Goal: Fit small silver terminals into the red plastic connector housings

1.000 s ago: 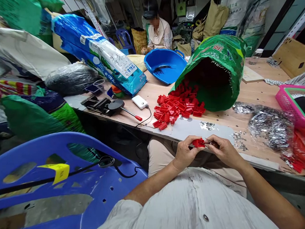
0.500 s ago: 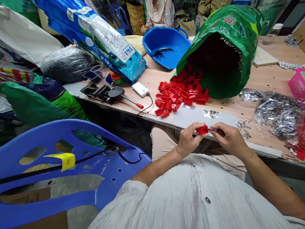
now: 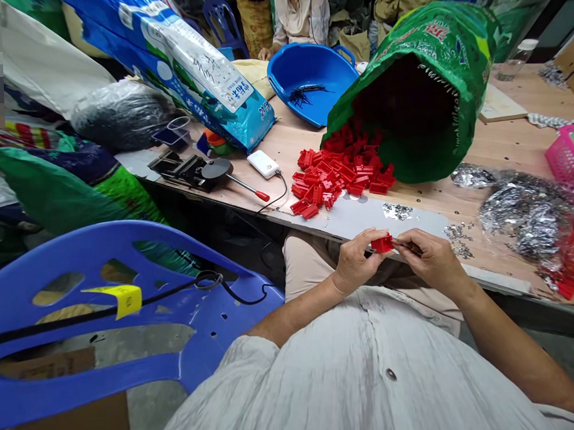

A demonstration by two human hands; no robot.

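Between the thumb and fingers of my left hand [image 3: 359, 262] is a small red plastic part [image 3: 382, 243], held just past the table's front edge. My right hand [image 3: 430, 260] is closed on a slim dark tool that looks like tweezers [image 3: 408, 246], its tip at the right end of the red part. Whether the tip carries a tiny piece is too small to make out. Beyond my hands, small silvery metal pieces [image 3: 397, 212] lie on a grey strip. A heap of similar red plastic parts [image 3: 330, 179] spills from the green sack [image 3: 419, 163].
A blue basin [image 3: 317, 69] with thin black pieces stands farther back, near another person [image 3: 301, 17]. At left are a lever tool [image 3: 217, 170] and a white power bank [image 3: 264, 164]. Bagged metal pieces [image 3: 526, 210] and a pink basket [image 3: 565, 161] sit right. A blue chair [image 3: 170, 369] stands beside me.
The red part and the tool tip have shifted very slightly to the right. Both hands keep their grips. The view has tilted a little.
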